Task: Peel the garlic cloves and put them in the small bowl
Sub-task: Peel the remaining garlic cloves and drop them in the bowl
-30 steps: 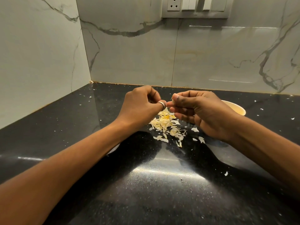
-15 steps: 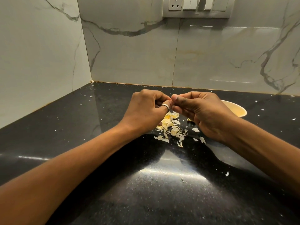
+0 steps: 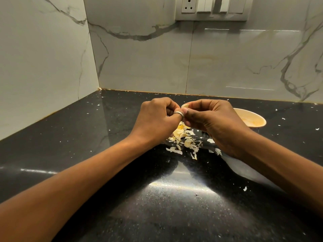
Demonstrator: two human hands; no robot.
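Note:
My left hand (image 3: 155,119) and my right hand (image 3: 215,123) meet fingertip to fingertip above the black counter, both pinching one pale garlic clove (image 3: 185,106) whose tip shows just above the fingers. A ring sits on my left hand. Below the hands lies a heap of garlic skins and cloves (image 3: 183,138). The small cream bowl (image 3: 257,119) stands behind my right hand, partly hidden by it; I cannot make out its contents.
Bits of white peel are scattered over the black countertop (image 3: 122,189). A white dish (image 3: 248,170) lies under my right forearm, mostly hidden. Marble walls close the left and the back, with a socket and switch plate (image 3: 211,9) high on the back wall.
Both hands have risen slightly and shifted right over the peel heap, staying joined on the clove. The clove's tip now shows above the fingers.

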